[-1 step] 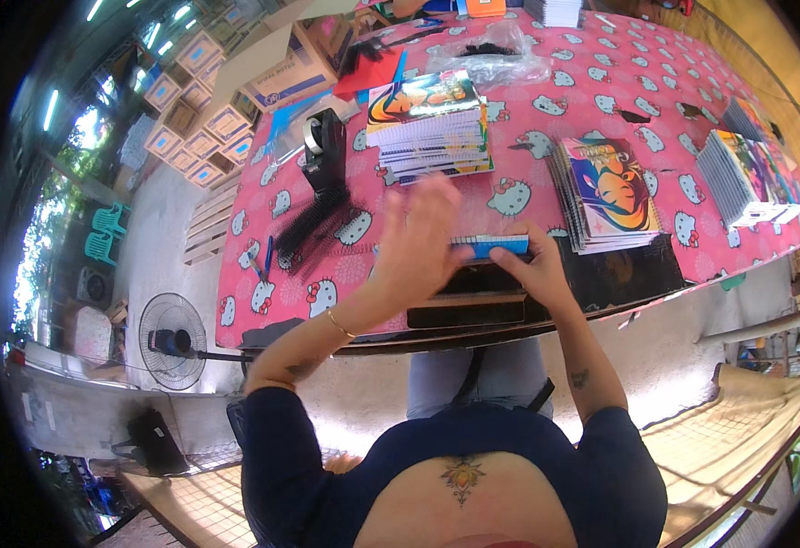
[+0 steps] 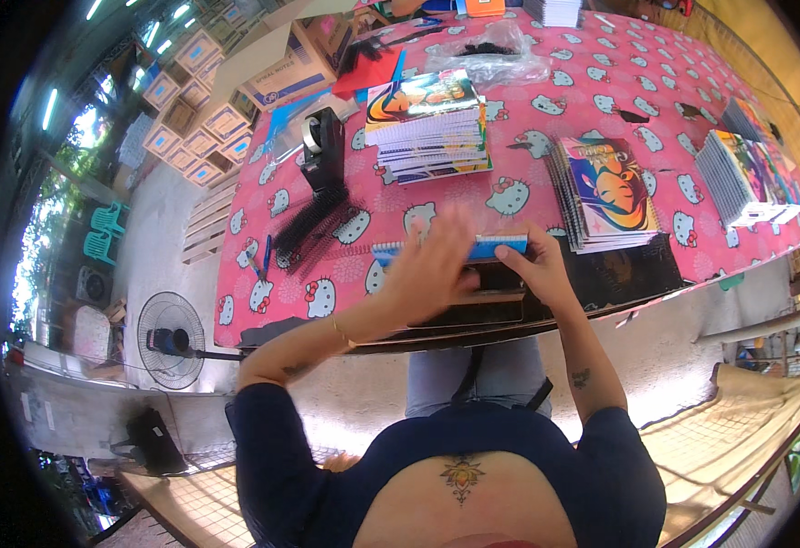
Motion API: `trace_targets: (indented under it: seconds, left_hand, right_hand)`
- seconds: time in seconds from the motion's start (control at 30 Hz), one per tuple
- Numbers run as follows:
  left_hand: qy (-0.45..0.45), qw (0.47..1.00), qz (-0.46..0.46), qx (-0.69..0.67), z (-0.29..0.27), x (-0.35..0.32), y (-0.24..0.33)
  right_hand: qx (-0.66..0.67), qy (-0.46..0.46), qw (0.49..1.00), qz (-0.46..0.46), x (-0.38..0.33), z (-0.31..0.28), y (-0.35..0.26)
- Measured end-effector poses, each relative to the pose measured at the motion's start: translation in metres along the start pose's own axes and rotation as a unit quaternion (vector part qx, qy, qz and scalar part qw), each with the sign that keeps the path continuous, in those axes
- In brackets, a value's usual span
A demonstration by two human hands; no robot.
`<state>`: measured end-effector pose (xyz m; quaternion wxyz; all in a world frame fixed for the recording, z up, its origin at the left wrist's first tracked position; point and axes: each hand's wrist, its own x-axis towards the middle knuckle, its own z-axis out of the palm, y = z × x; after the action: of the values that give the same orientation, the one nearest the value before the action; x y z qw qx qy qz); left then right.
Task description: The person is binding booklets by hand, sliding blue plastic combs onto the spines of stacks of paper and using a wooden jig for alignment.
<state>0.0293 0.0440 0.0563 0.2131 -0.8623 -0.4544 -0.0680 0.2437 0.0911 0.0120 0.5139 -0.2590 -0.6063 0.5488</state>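
Observation:
A thin blue spiral notebook (image 2: 487,247) stands edge-up at the table's near side, its coiled spine on top. My right hand (image 2: 535,260) grips its right end between thumb and fingers. My left hand (image 2: 432,265) is blurred by motion over the notebook's left part, fingers stretched out, hiding some of the spine; whether it touches the notebook I cannot tell. A thin coil (image 2: 345,250) trails left from the spine. Farther left lies a heap of black binding coils (image 2: 313,228), next to a black tape dispenser (image 2: 321,151).
A stack of notebooks (image 2: 427,137) stands beyond my hands. More spiral notebooks (image 2: 605,192) lie to the right, with another pile (image 2: 747,178) at the far right. Pens (image 2: 261,260) lie near the left edge. A cardboard box (image 2: 300,64) is at back left; a fan (image 2: 170,340) stands beside the table.
My left hand has moved down and slightly right, its fingers tipping rightward, uncovering the notebook's left end. My right hand still holds the right end, nearly in place.

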Motion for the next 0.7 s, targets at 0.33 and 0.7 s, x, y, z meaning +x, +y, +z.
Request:
trace_targets:
  seconds: [0.33, 0.7]
  left_hand:
    - [-0.007, 0.998, 0.035, -0.060, 0.001, -0.004, 0.027]
    - [0.049, 0.997, -0.018, -0.050, -0.009, 0.026, 0.014]
  right_hand:
    - [-0.062, -0.011, 0.998, 0.015, 0.000, -0.010, 0.003]
    - [-0.112, -0.045, 0.992, 0.029, 0.000, -0.020, 0.004]
